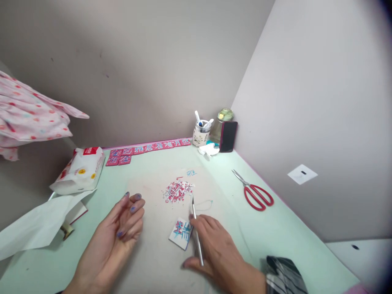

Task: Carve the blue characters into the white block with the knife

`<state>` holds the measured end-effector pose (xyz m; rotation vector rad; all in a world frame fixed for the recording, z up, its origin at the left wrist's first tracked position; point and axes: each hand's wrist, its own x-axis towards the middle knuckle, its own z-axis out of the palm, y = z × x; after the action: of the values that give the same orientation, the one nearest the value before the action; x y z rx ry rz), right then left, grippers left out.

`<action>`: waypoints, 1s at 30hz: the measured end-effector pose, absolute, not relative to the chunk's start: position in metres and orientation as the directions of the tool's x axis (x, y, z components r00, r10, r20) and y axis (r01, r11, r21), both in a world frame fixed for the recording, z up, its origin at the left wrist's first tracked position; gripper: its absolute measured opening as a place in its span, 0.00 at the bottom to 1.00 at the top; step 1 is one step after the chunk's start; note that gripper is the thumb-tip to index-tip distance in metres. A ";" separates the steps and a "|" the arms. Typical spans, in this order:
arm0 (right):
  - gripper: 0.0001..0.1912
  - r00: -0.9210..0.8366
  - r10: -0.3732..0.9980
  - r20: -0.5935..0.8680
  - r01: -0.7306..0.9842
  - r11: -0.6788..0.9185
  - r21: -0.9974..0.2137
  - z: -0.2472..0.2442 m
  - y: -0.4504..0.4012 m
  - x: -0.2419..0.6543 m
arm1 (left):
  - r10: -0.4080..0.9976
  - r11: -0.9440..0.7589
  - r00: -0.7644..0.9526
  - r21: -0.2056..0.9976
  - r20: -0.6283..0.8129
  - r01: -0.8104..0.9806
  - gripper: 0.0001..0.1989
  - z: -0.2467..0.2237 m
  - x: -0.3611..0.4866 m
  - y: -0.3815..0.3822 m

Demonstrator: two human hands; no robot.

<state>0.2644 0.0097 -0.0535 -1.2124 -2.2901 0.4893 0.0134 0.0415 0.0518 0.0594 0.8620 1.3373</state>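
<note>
The white card (pixel 180 234) lies on the worktop (pixel 225 175) between the hands, its corner close beside the right hand (pixel 211 239) (touching or not, I cannot tell). That hand's grip holds a slim knife (pixel 198 245), tip toward twelve o'clock near the edge of the scraps (pixel 178 191). At nine o'clock from the card, the left hand (pixel 128 220) has its grip half curled, narrow. Open surface separates the scraps from red tiles (pixel 147 148) at eleven and scissors (pixel 255 194) at two
</note>
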 end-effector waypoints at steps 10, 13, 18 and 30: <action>0.24 -0.703 0.648 0.292 0.504 0.744 -0.437 -0.030 0.054 0.265 | 0.857 0.298 -0.119 0.671 -0.501 -0.679 0.19 0.030 0.009 0.046; 0.16 -0.562 0.723 0.401 0.434 0.671 -0.601 -0.013 0.063 0.270 | 0.877 0.308 -0.141 0.762 -0.459 -0.569 0.27 0.030 0.003 0.044; 0.14 -0.152 0.934 0.323 0.208 0.350 -0.914 0.005 0.059 0.264 | 0.975 0.208 -0.008 0.922 -0.223 -0.326 0.19 0.045 0.007 0.047; 0.14 0.047 0.996 0.081 0.146 0.073 -0.987 -0.021 0.058 0.257 | 0.853 -0.522 0.438 0.456 0.284 0.721 0.31 -0.049 0.031 0.054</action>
<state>0.2574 0.0584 -0.0210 -1.2805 -1.3101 1.0412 0.0313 0.0537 -0.0488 2.4267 1.3618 0.7109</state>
